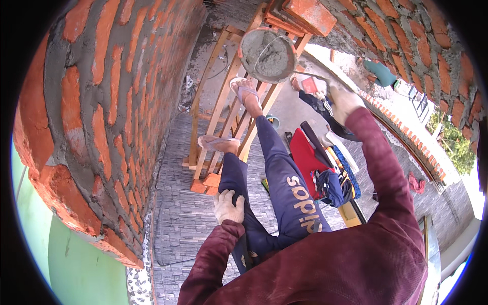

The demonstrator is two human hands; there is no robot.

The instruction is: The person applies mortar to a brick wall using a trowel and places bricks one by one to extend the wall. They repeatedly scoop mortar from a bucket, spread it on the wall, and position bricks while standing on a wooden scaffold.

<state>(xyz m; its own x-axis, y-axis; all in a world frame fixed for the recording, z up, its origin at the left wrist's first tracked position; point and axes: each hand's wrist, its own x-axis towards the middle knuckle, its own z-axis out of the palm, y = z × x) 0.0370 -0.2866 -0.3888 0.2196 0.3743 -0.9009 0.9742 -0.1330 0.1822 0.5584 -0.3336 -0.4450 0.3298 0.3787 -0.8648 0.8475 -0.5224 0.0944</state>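
Note:
My left hand (pixel 229 207), in a pale work glove, rests on my left knee, its fingers spread over the dark blue trousers and holding nothing. My right hand (pixel 345 103), gloved too, is raised at the right and closed round the handle of a trowel. The trowel's thin bent shank (pixel 317 76) runs left toward a round bucket (pixel 293 65); its blade cannot be made out clearly. Grey wet mortar (pixel 265 53) fills the bucket, which stands on wooden planks beyond my sandalled feet.
A rough brick wall (pixel 112 107) with mortar joints rises close on my left. My feet stand on a wooden ladder-like frame (pixel 218 107) high above grey paving. Bricks (pixel 311 16) are stacked beyond the bucket. Below, another person's leg (pixel 325 111) shows near a red chair (pixel 305 155) with cloths.

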